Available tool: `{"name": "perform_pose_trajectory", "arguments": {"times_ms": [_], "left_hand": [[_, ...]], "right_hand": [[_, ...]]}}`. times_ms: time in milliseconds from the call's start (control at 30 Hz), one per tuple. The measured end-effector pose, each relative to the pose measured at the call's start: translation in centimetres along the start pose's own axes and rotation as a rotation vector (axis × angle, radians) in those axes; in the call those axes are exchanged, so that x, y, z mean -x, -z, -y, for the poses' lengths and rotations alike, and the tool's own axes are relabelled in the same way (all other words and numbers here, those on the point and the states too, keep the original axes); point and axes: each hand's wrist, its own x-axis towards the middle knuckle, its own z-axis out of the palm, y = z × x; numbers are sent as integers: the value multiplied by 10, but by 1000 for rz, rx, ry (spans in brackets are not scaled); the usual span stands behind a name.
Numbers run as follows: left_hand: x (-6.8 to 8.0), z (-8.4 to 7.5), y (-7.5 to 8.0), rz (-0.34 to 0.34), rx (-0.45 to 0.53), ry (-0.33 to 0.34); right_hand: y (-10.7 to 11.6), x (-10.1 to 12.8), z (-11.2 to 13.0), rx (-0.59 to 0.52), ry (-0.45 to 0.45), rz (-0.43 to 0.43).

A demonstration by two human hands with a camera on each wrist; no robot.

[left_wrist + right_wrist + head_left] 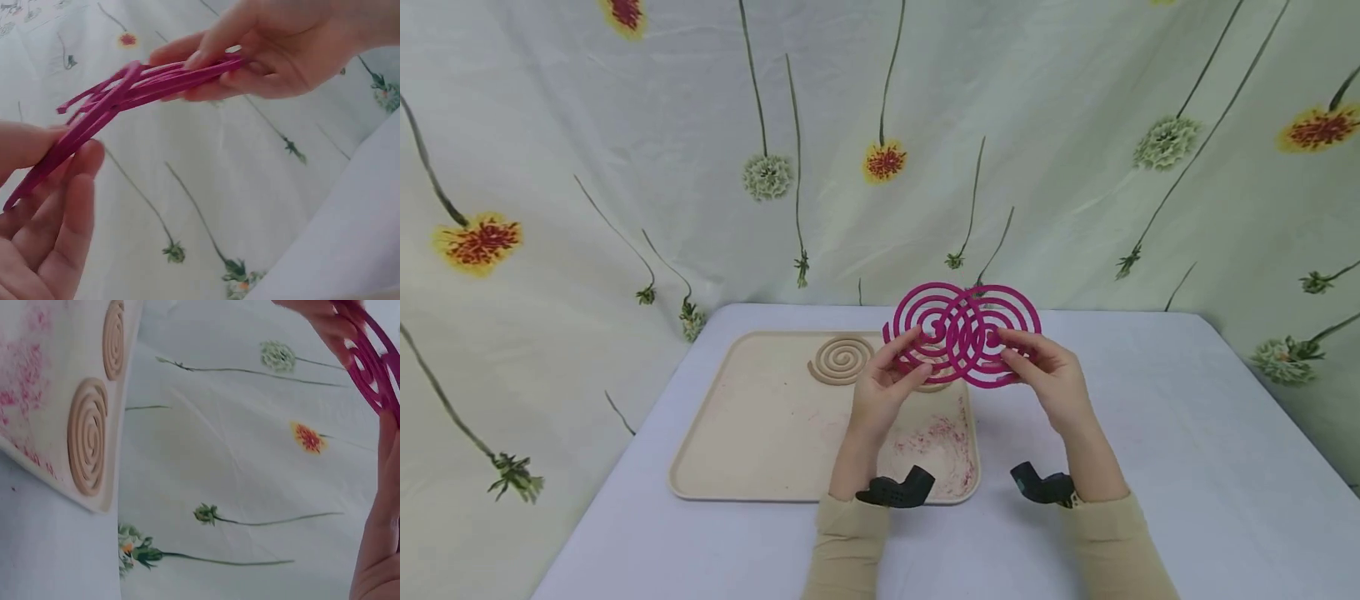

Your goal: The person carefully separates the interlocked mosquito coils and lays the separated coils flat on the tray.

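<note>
Two magenta mosquito coils, overlapping and interleaved where they meet, are held up over the tray's right side. My left hand (877,396) pinches the left mosquito coil (935,331) between thumb and fingers. The right mosquito coil (1004,288) is pinched by my right hand (1058,377) near its centre and outer edge. Seen edge-on in the left wrist view, the magenta coils (115,107) stand at an angle to each other, crossing in the middle. Only part of them shows at the right border of the right wrist view.
A beige tray (737,425) lies on the white-covered table (1157,433), with pink crumbs (936,437) on its right side. Two tan mosquito coils lie along its far edge: one in plain sight (842,360), another (87,437) partly behind my left hand. A flowered cloth (820,233) hangs behind.
</note>
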Motion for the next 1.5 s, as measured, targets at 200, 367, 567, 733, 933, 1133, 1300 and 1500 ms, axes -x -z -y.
{"name": "perform_pose_trajectory", "arguments": {"times_ms": [200,367,567,733,933,1133,1300,1500], "left_hand": [[2,-9,22,135,-89,75],[3,-12,31,204,-146,108],[2,-10,24,21,-149,128],[-2,-5,6,-258,-77,106],[-3,4,-20,-453,1,33],[0,10,-34,-414,50,-49],[2,14,-42,-308,62,-79],[2,15,-40,-313,46,-106]], "right_hand": [[26,0,4,104,-68,268],[35,2,6,158,-125,381],[23,1,7,155,-151,273],[3,-1,3,96,-127,89],[-18,0,-3,80,-37,-65],[-30,2,-7,48,53,-138],[-40,4,-11,38,98,-99],[-43,5,-9,13,104,-87]]}}
